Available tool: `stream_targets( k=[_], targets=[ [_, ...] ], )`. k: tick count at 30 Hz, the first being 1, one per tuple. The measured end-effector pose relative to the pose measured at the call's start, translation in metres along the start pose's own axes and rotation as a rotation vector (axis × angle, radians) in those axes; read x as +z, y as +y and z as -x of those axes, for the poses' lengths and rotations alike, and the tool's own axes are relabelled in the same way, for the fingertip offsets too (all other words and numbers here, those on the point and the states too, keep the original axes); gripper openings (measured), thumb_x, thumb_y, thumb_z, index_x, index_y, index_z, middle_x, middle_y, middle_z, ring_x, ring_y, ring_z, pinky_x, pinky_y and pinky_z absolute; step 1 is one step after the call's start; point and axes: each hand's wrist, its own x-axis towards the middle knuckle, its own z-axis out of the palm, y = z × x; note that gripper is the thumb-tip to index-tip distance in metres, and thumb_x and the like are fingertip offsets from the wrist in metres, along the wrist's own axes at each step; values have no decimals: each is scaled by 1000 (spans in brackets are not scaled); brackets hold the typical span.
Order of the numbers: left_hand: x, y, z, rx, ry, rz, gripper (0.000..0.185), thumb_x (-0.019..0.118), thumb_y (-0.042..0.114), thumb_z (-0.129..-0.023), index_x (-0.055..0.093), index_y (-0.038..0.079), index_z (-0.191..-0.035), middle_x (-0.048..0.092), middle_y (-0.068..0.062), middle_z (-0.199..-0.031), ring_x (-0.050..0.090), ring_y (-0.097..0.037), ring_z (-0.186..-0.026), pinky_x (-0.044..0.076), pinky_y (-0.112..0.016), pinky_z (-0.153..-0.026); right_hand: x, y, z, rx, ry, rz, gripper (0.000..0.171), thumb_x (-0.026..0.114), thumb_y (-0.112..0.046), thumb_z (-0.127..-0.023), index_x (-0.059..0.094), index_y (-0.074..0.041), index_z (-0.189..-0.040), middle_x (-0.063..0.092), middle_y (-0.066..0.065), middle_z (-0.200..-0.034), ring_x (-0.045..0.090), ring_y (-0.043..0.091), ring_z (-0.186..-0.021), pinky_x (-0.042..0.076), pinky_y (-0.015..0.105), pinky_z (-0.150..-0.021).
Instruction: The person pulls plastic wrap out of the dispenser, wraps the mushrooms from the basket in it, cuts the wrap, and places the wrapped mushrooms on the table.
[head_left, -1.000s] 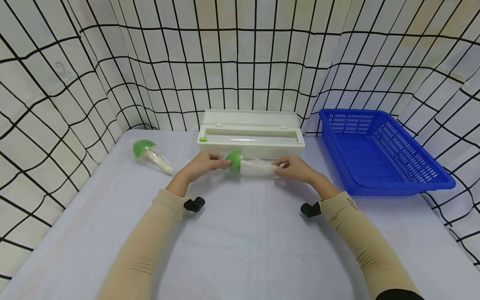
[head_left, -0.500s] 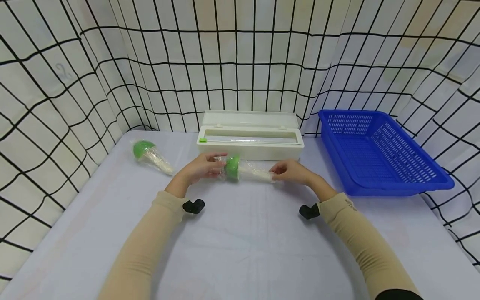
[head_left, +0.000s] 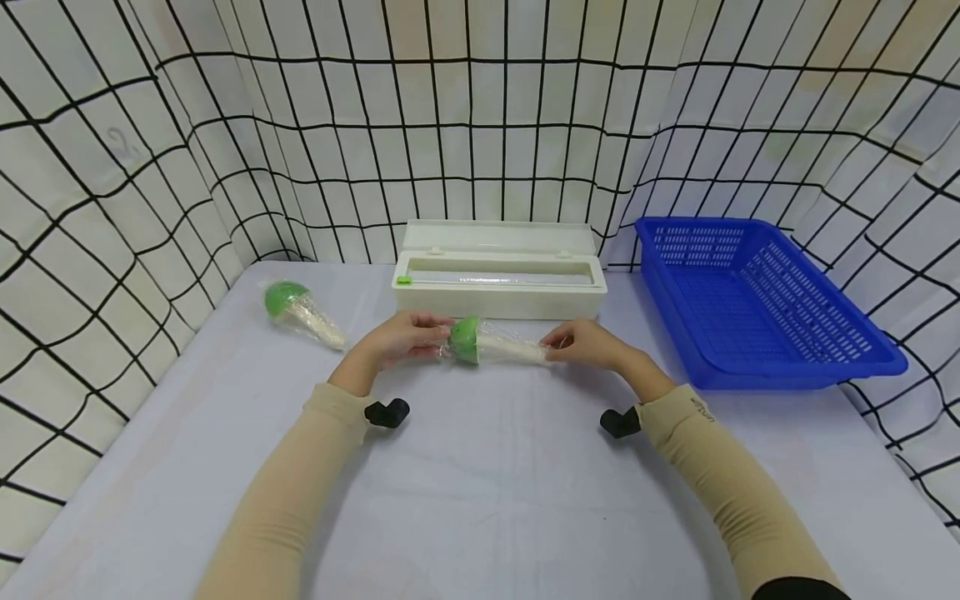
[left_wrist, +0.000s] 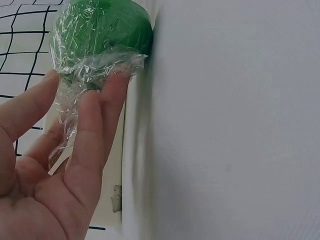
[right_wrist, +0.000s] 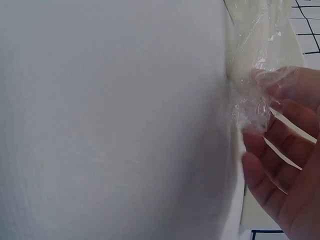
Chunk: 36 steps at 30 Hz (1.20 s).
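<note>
A film-wrapped piece with a green dome head and a white tapering body (head_left: pixel 510 346) lies crosswise in front of the white box. At its green end, my left hand (head_left: pixel 401 342) has thumb and fingers around the loose clear film; the left wrist view shows fingertips against the green dome (left_wrist: pixel 105 30). My right hand (head_left: pixel 588 343) pinches the film at the narrow white end, and crinkled film (right_wrist: pixel 255 100) covers its thumb tip in the right wrist view. A similar wrapped green-and-white piece (head_left: pixel 303 312) lies apart at the left.
Behind the hands stands a long white cling film dispenser (head_left: pixel 498 302), lid raised, with a roll inside and a green slider (head_left: pixel 404 280). A blue plastic basket (head_left: pixel 772 375) sits at the right. Black wire mesh (head_left: pixel 506 125) encloses the white-covered table (head_left: pixel 480 500).
Both hands have lowered the wrapped piece slightly towards me and shifted it a little left. Its narrow end looks more tightly gathered, and the right hand has moved inward.
</note>
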Motion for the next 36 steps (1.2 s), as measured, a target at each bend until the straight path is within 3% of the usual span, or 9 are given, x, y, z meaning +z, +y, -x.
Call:
stream_targets(
  k=[7, 12, 18, 23, 28, 32, 36],
  targets=[
    [1, 2, 0, -14, -15, 5, 45, 57, 7, -105, 48, -9, -147, 52, -21, -146, 63, -7, -94, 55, -22, -86, -1, -4, 2, -78, 43, 53, 31, 77, -13, -91, 74, -1, -120, 70, 8, -104, 56, 18, -84, 49, 30, -71],
    [5, 1, 0, 10, 11, -1, 44, 56, 4, -105, 48, -12, -144, 56, -21, -140, 62, -6, -91, 55, -21, -84, -1, -7, 2, -74, 33, 40, 37, 81, -14, -89, 73, -2, -122, 66, 8, -99, 59, 19, -83, 51, 30, -70],
    [11, 1, 0, -16, 74, 30, 43, 57, 4, -104, 49, -12, -144, 62, -14, -125, 63, -6, -82, 56, -19, -78, 1, -11, 1, -74, 15, 145, 46, 86, -11, -83, 70, 1, -125, 61, 10, -99, 61, 21, -85, 53, 33, -75],
    [15, 2, -1, -30, 92, 90, 45, 56, 2, -104, 46, -13, -145, 59, -12, -116, 66, -9, -76, 58, -21, -75, 6, -11, 1, -27, 34, 198, 42, 85, -12, -85, 71, 2, -123, 60, 11, -104, 62, 23, -89, 54, 35, -79],
    [16, 1, -1, -46, 116, 160, 48, 55, 4, -106, 42, -11, -149, 54, -18, -124, 69, -13, -73, 60, -27, -78, 11, -11, -2, -56, 41, 253, 34, 82, -11, -87, 73, 6, -116, 68, 11, -103, 61, 19, -85, 53, 31, -76],
    [14, 4, 3, -40, 114, 115, 56, 61, 4, -102, 39, -5, -153, 53, -25, -134, 70, -13, -75, 59, -26, -80, 11, -12, -4, -80, 53, 262, 30, 80, -8, -88, 73, 6, -114, 71, 11, -98, 61, 18, -82, 52, 31, -74],
    [13, 5, 4, -10, 91, 34, 70, 70, -6, -93, 38, -1, -155, 62, -23, -120, 69, -13, -80, 57, -26, -81, 10, -14, -3, -58, 42, 233, 39, 78, -8, -90, 69, 5, -126, 71, 13, -101, 62, 20, -84, 53, 33, -75]
  ],
)
